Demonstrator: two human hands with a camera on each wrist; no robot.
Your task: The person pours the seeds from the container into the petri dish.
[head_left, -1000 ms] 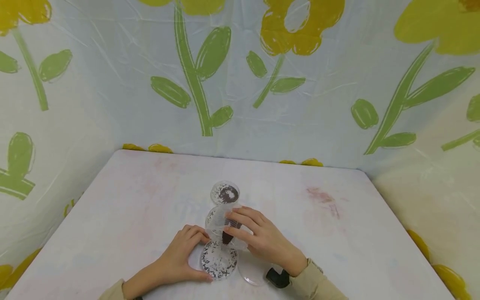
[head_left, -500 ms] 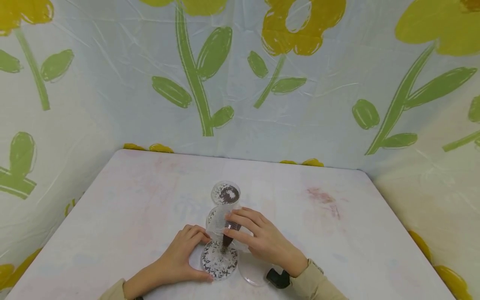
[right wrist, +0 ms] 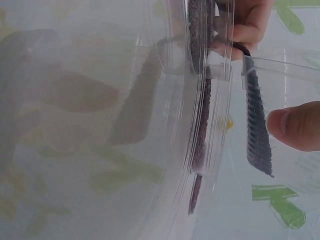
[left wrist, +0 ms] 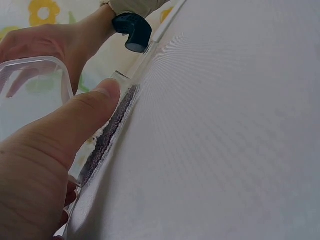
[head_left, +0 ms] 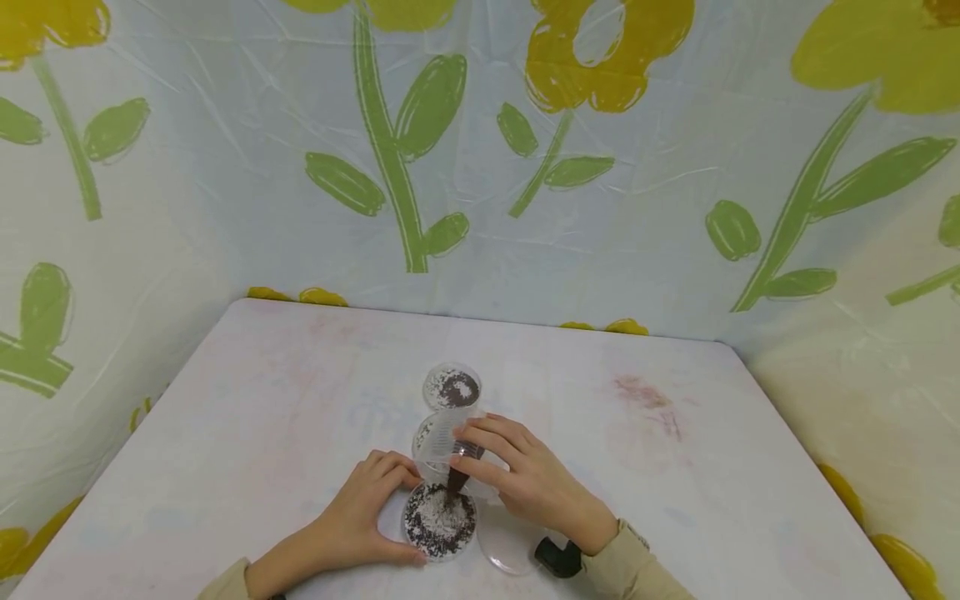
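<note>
My right hand (head_left: 528,475) holds a clear plastic container (head_left: 433,450) tilted over the nearest round clear dish (head_left: 442,527). Dark granules (head_left: 458,478) slide to the container's lower edge and fall in a thin stream. In the right wrist view, the thumb presses the container's wall beside the dark granules (right wrist: 258,120). My left hand (head_left: 366,515) curves its thumb and fingers round the left side of that dish. White material fills the dish's middle, with dark granules mostly round the outside. In the left wrist view, the thumb rests at the rim above a dark layer (left wrist: 111,135).
Two more round dishes stand in line behind: a far dish (head_left: 451,386) holding white and dark material, and a middle dish (head_left: 422,432) partly hidden by the container. A clear round lid (head_left: 504,546) lies right of the nearest dish. A flowered sheet (head_left: 645,217) hangs behind the table.
Dark granules have run down to the container's lower edge and poured out. The nearest dish has gone from sparsely speckled to much darker round its edge. Both hands stay almost in place.
</note>
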